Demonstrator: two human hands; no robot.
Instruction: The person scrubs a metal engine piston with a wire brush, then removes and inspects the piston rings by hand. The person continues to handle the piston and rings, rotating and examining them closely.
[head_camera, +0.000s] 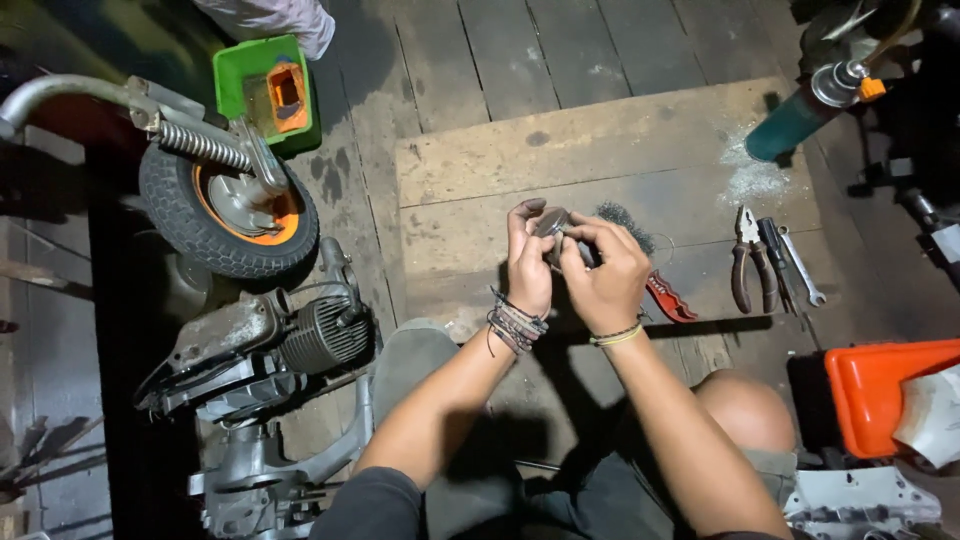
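I'm sitting over a dark, worn plank floor (520, 60) with a paler wooden board (600, 150) laid across it. Light falls bright on the board; my left side sinks into shadow.

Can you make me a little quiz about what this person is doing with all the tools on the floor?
1. True or false: both hands hold the small round grey metal part.
2. Which lies nearest the right hand?
A. the red-handled wire brush
B. the green plastic box
C. the orange plastic tray
3. What stands left of the left hand, beside the grey finned engine?

Key
1. True: fingers of both hands close around it above the wooden board.
2. A: the brush lies just behind that hand; the dark-handled pliers lie farther right.
3. The small black tyre with an orange hub.
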